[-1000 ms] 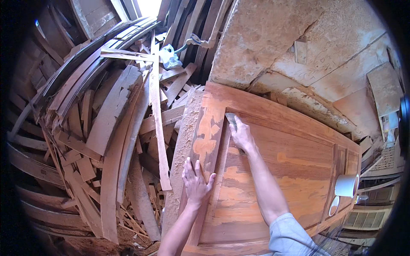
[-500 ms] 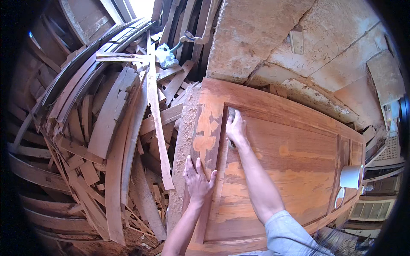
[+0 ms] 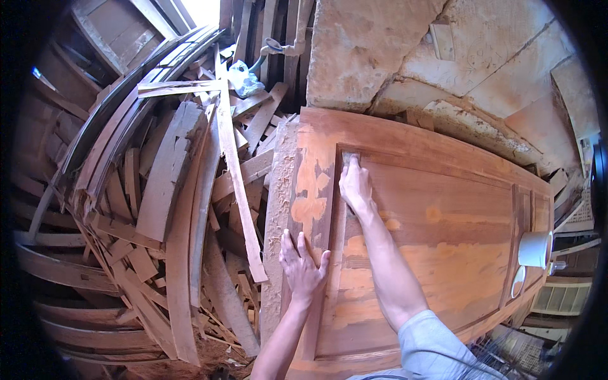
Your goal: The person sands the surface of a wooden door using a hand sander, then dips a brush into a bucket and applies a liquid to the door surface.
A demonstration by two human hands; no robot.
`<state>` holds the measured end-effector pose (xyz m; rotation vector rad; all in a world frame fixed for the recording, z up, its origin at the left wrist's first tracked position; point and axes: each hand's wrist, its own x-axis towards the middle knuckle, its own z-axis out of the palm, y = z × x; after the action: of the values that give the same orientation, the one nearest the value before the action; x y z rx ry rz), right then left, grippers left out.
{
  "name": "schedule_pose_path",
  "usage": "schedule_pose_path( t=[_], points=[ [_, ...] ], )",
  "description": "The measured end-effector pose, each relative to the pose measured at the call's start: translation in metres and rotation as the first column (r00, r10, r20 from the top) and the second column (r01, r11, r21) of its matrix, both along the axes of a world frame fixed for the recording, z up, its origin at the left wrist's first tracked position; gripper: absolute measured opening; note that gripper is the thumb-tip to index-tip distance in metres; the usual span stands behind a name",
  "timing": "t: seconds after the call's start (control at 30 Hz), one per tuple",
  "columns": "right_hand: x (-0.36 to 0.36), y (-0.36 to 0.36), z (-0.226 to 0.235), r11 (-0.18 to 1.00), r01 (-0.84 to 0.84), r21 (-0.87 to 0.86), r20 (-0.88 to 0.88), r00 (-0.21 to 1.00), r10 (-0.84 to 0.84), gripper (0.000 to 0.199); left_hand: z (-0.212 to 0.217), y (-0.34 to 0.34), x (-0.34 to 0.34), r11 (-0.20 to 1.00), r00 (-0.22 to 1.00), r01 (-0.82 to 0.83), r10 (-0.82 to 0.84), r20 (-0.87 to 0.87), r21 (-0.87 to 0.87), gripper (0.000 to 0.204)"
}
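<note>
A brown wooden door [image 3: 437,190] with recessed panels and orange filler patches lies before me. My left hand [image 3: 303,269] rests on its near-left frame member, fingers spread and holding nothing. At the far-left corner of the large panel, my right hand [image 3: 356,187] is closed on a flat grey piece [image 3: 350,156] that looks like sandpaper. It presses this against the panel along the inner edge of the frame. Part of the piece lies hidden under the fingers.
Scrap boards [image 3: 168,171] are heaped on the left, with a pale plastic bag [image 3: 244,79] on them. A white tub [image 3: 534,249] and its white lid [image 3: 518,281] sit on the door's right end. Large dusty slabs [image 3: 380,50] stand beyond the door.
The right hand has shifted slightly toward the far corner of the panel, with the grey piece now showing past the fingertips. My left hand stays on the frame. The whole view has tilted slightly.
</note>
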<state>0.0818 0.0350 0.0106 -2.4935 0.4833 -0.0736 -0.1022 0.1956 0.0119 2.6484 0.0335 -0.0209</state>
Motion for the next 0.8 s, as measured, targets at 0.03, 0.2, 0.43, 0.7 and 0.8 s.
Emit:
schedule_pose_path(
  t=[0.03, 0.2, 0.43, 0.7, 0.8],
  points=[
    [0.001, -0.002, -0.002, 1.0, -0.027, -0.009, -0.005, 1.0, 0.027, 0.032, 0.0, 0.0, -0.002, 1.0, 1.0, -0.003, 0.003, -0.005, -0.006, 0.077],
    [0.009, -0.017, 0.029, 0.988, -0.154, -0.031, -0.186, 0.972, 0.146, 0.027, 0.002, -0.002, 0.001, 1.0, 1.0, -0.017, 0.017, -0.001, -0.011, 0.077],
    [0.014, -0.057, 0.083, 0.827, -0.045, 0.561, -0.369, 0.88, 0.299, 0.037, 0.003, 0.004, 0.0, 0.999, 0.999, -0.03, 0.029, 0.022, 0.031, 0.078],
    [-0.007, -0.094, 0.043, 0.265, 0.37, 0.89, -0.377, 0.926, -0.026, 0.029, -0.001, -0.002, -0.001, 1.0, 0.999, -0.024, 0.024, 0.034, -0.004, 0.075],
    [-0.015, -0.067, 0.04, 0.672, 0.273, 0.689, -0.298, 0.951, -0.081, 0.039, 0.001, 0.001, -0.002, 1.0, 0.999, -0.027, 0.027, 0.029, 0.004, 0.076]
  ],
)
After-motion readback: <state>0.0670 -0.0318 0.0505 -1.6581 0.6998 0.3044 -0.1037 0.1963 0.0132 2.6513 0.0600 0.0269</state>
